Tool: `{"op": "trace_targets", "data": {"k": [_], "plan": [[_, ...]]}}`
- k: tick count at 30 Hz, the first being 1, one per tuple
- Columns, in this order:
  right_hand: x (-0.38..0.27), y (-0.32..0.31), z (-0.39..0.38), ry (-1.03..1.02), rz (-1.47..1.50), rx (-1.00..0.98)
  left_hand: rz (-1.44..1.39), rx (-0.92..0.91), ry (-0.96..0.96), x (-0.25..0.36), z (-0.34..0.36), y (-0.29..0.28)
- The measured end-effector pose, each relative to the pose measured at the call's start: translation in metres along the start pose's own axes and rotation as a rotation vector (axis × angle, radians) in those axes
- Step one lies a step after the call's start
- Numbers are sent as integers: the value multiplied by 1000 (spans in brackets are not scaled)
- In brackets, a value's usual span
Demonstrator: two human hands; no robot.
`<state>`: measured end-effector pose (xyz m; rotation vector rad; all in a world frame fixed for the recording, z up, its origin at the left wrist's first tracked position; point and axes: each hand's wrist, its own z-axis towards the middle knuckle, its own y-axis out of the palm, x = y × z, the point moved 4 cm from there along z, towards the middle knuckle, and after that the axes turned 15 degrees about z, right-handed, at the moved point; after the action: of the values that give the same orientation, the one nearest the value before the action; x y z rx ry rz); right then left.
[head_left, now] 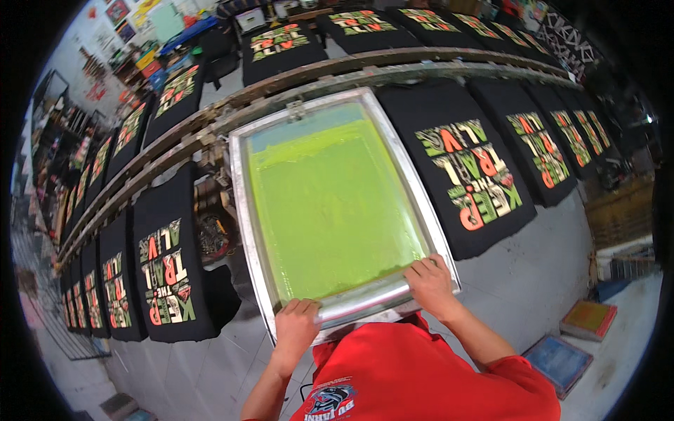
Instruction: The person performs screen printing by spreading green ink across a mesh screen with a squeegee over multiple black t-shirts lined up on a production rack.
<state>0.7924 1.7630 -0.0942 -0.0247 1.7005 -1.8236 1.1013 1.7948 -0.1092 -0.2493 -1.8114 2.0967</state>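
Note:
A silk-screen frame (241, 184) with pale metal sides lies before me. Bright yellow-green ink (337, 210) coats its mesh, with a bluish strip at the far end. Across the near end runs a long metal-coloured squeegee (365, 303), close against the frame's near edge. My left hand (296, 324) is closed over its left end, and my right hand (430, 284) is closed over its right end. Both thumbs are hidden. Just right of the frame lies a black T-shirt (449, 105) with coloured lettering; another black T-shirt (165, 210) lies to the left.
Long wooden rails (337, 77) cross behind the frame, which meets them at a metal clamp (295, 110). More printed black shirts lie in rows on both sides and beyond the rails. A blue-faced screen (559, 363) and a yellowish one (590, 317) rest at lower right.

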Motion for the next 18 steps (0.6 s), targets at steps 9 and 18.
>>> {"op": "trace_targets", "data": {"k": [9, 18], "plan": [[48, -2, 149, -107, -80, 98, 148, 42, -44, -105, 136, 3], [126, 27, 403, -187, -159, 255, 239, 196, -121, -230, 336, 31]]}}
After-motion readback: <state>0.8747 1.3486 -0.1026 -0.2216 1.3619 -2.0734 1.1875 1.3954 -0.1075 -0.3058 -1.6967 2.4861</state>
